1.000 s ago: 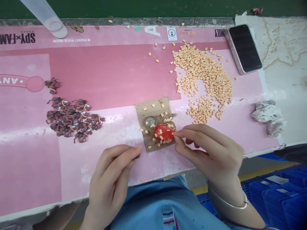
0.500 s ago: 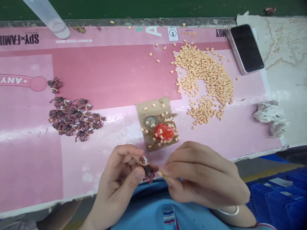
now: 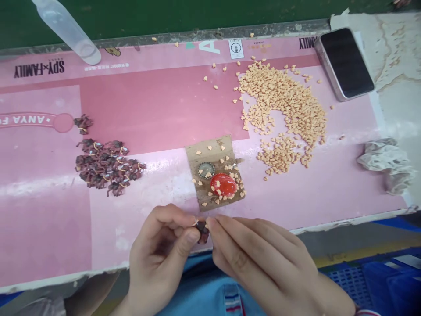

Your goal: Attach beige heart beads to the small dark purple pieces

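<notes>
Between thumb and index finger, my left hand [image 3: 164, 250] pinches a small dark brown figurine [image 3: 203, 236] with a pale band at its top. My right hand [image 3: 259, 259] has its fingertips together against the figurine's right side. A tiny tan piece shows at those fingertips, mostly hidden by them. Just beyond the hands lies a brown card [image 3: 213, 147], bearing a red oval dish [image 3: 223, 184] with glossy contents, a round metal cap [image 3: 206, 170] and several scattered tan pieces.
A pile of similar brown figurines [image 3: 105, 164] lies on the left. Many tan pieces [image 3: 279, 92] spread over the right of the pink sheet [image 3: 158, 105]. A phone [image 3: 347, 63], crumpled tissue [image 3: 386, 162] and translucent plastic bottle [image 3: 70, 33] lie near the edges.
My right hand has moved left, bringing the tan piece up against the figurine. The figurine has turned in my left fingers. The camera view has shifted slightly.
</notes>
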`<state>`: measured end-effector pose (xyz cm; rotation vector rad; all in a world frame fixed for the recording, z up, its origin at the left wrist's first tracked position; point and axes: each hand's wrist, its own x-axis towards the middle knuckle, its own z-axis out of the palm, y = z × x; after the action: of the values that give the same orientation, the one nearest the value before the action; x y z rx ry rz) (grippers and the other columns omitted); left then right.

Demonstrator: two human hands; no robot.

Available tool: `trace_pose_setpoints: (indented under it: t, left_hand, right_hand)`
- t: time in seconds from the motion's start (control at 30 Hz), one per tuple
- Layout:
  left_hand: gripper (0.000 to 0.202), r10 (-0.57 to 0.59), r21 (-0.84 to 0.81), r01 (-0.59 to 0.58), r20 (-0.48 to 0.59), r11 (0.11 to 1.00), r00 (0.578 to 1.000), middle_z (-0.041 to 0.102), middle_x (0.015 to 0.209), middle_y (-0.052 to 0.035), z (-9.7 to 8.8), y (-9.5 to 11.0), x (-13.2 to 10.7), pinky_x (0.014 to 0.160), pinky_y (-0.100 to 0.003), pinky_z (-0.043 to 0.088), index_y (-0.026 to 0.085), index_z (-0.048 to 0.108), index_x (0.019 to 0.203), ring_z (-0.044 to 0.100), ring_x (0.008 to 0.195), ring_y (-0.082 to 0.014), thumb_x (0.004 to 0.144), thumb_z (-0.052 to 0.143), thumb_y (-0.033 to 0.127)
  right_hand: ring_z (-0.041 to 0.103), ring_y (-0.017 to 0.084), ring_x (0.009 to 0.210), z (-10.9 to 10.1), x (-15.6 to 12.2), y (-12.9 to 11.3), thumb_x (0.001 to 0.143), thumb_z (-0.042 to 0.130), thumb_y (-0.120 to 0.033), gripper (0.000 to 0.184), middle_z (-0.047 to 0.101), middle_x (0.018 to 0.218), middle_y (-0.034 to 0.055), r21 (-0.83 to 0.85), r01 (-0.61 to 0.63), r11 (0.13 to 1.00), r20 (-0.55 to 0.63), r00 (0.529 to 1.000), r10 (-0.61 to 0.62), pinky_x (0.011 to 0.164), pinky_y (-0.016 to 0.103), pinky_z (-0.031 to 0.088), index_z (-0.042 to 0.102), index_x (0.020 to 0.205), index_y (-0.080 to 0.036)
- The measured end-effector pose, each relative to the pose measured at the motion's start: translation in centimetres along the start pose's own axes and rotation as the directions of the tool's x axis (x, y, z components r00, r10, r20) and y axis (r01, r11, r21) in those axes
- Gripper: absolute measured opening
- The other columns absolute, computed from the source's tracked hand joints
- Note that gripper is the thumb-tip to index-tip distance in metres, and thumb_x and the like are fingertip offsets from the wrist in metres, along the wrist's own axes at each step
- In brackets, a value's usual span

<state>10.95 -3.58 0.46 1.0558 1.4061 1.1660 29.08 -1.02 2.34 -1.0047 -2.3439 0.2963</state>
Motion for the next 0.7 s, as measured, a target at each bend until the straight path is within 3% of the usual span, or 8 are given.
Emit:
trace_pose_setpoints:
  t: [0.1,0.17,0.27,0.37,0.43,0.57,0.63,0.7]
  left_hand:
    - [0.006,0.12,0.111,-0.127,0.071,0.986,0.99,0.07,0.078,0.0043,-0.2,0.7,0.4,0.063,-0.01,0.059,0.029,0.068,0.095,0.071,0.067,-0.0072,0.101,0.067,0.031]
    - [0.007,0.179,0.21,-0.206,0.141,0.956,0.974,0.07,0.079,0.0031,-0.9,1.6,1.3,0.064,-0.015,0.06,0.029,0.069,0.097,0.071,0.069,-0.0094,0.102,0.066,0.026]
    - [0.007,0.269,0.409,-0.331,0.203,0.85,0.941,0.074,0.083,0.0014,-2.3,3.1,5.0,0.069,-0.024,0.06,0.03,0.072,0.099,0.072,0.076,-0.0146,0.099,0.067,0.026]
    - [0.008,0.288,0.615,-0.389,0.262,0.686,0.921,0.077,0.089,-0.0019,-3.1,4.7,12.5,0.078,-0.034,0.059,0.025,0.072,0.094,0.073,0.082,-0.0209,0.094,0.067,0.032]
    - [0.009,0.301,0.738,-0.325,0.173,0.591,0.938,0.078,0.102,-0.0061,-3.3,5.4,19.0,0.092,-0.04,0.056,0.023,0.068,0.096,0.071,0.097,-0.0253,0.092,0.061,0.026]
    - [0.017,0.346,0.835,-0.194,0.004,0.516,0.938,0.072,0.113,-0.0135,-3.6,4.9,30.6,0.106,-0.049,0.047,0.02,0.062,0.102,0.064,0.113,-0.0296,0.092,0.049,0.016]
    - [0.017,0.346,0.852,-0.156,-0.031,0.499,0.938,0.07,0.113,-0.016,-3.9,4.2,33.8,0.11,-0.053,0.044,0.019,0.061,0.099,0.062,0.117,-0.0315,0.091,0.048,0.013]
    - [0.013,0.351,0.865,-0.149,-0.034,0.48,0.936,0.066,0.116,-0.0169,-4.3,3.7,35.1,0.115,-0.055,0.041,0.018,0.061,0.094,0.058,0.124,-0.0325,0.091,0.05,0.013]
  right_hand:
    - [0.079,0.016,0.082,0.7,0.2,0.6,0.096,0.067,-0.005,0.018,0.083,0.094,0.0056,0.035,-0.011,0.999,-0.104,0.994,0.015,0.073,0.024,0.066,0.079,0.108,-0.011]
    - [0.078,0.014,0.083,0.7,0.3,1.8,0.101,0.062,-0.012,0.017,0.082,0.092,0.0055,0.126,0.008,0.992,-0.133,0.991,0.009,0.077,0.021,0.066,0.078,0.107,-0.012]
    - [0.078,0.016,0.087,0.2,-0.6,4.4,0.106,0.054,-0.02,0.025,0.081,0.101,0.0091,0.207,-0.101,0.973,-0.218,0.965,0.147,0.075,0.024,0.067,0.076,0.116,-0.013]
    - [0.076,0.019,0.077,-0.4,-2.5,7.0,0.1,0.061,-0.014,0.03,0.079,0.104,0.0092,0.248,-0.22,0.944,-0.405,0.861,0.307,0.061,0.029,0.064,0.077,0.124,-0.019]
    - [0.074,0.02,0.068,-0.7,-4.0,8.1,0.096,0.063,-0.01,0.033,0.079,0.096,0.0074,0.267,-0.23,0.936,-0.467,0.819,0.334,0.052,0.03,0.06,0.079,0.122,-0.022]
    - [0.071,0.02,0.06,-1.6,-6.8,8.6,0.092,0.066,-0.007,0.029,0.078,0.085,0.0053,0.211,-0.202,0.956,-0.487,0.827,0.282,0.045,0.03,0.055,0.082,0.11,-0.023]
    - [0.073,0.021,0.063,-2.1,-8.1,8.5,0.093,0.066,-0.009,0.022,0.077,0.082,0.0057,0.171,-0.266,0.949,-0.429,0.846,0.315,0.047,0.03,0.057,0.081,0.102,-0.023]
    - [0.071,0.021,0.062,-2.3,-8.9,8.5,0.094,0.066,-0.011,0.019,0.075,0.079,0.0056,0.171,-0.317,0.933,-0.417,0.835,0.36,0.047,0.03,0.057,0.08,0.098,-0.022]
